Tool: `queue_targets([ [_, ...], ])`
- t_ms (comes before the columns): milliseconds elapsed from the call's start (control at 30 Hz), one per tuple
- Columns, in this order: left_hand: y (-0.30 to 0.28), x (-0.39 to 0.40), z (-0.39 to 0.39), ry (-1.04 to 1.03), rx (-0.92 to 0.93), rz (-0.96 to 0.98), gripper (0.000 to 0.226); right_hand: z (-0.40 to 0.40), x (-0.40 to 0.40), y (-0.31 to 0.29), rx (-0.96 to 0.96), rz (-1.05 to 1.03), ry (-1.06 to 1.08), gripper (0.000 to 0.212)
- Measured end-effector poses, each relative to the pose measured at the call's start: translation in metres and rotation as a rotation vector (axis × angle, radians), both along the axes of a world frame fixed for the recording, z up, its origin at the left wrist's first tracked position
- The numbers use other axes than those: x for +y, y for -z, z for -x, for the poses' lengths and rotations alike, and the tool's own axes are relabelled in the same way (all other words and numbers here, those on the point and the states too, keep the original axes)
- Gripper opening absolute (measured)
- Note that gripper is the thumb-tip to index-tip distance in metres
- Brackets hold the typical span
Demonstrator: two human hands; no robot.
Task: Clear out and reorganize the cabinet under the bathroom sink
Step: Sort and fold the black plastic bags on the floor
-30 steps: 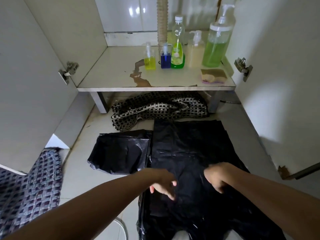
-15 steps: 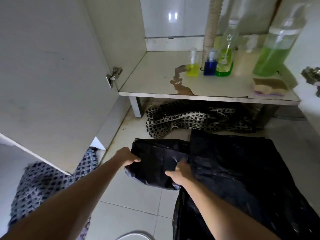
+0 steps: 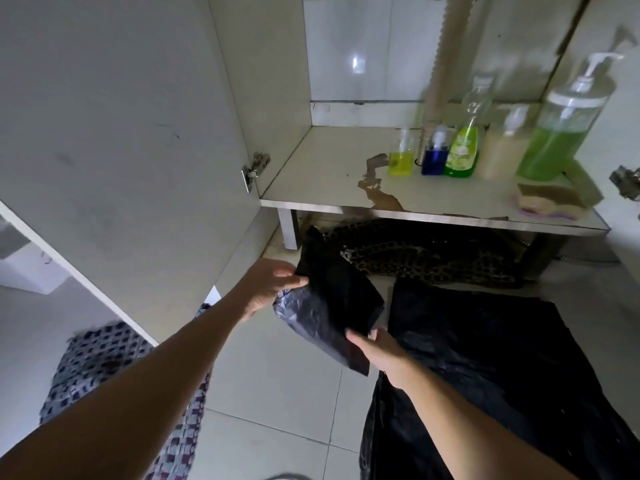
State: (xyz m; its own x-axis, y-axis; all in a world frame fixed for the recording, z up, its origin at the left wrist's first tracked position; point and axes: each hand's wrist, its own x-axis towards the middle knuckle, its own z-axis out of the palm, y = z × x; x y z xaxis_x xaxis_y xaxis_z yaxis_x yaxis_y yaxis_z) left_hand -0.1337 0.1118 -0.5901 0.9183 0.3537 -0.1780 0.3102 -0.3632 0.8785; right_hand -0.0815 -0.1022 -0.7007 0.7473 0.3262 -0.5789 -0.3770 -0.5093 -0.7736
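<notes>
A folded black plastic bag is lifted off the floor tiles, tilted on edge in front of the open cabinet. My left hand grips its upper left edge, thumb on top. My right hand holds its lower right corner from underneath. A larger black plastic bag lies spread flat on the floor to the right. The cabinet shelf has a brown stained patch near its front edge.
Several soap and cleaner bottles stand at the shelf's back right: yellow, blue, green, cream and a big green pump bottle. A sponge lies at the right front. A checked cloth lies under the shelf. The cabinet door stands open left; a patterned mat lies below it.
Both hands left the large bag, moved left to the small folded bag, took hold of it and raised it off the floor, turning it on edge. The view shifted left.
</notes>
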Motion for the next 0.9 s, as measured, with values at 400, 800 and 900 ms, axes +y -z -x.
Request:
queue_targets([
  [400,-0.099,-0.033,-0.003,0.041,-0.233,0.236,0.053,-0.028,-0.006,-0.140,-0.357,-0.264,0.126,0.005],
  [800,-0.181,-0.093,0.018,-0.052,-0.333,-0.447,0.046,-0.018,-0.119,-0.286,-1.132,0.435,-0.038,0.028],
  [900,-0.201,-0.109,0.039,-0.103,-0.424,-0.538,0.043,0.001,-0.139,-0.310,-1.227,0.426,0.026,0.023],
])
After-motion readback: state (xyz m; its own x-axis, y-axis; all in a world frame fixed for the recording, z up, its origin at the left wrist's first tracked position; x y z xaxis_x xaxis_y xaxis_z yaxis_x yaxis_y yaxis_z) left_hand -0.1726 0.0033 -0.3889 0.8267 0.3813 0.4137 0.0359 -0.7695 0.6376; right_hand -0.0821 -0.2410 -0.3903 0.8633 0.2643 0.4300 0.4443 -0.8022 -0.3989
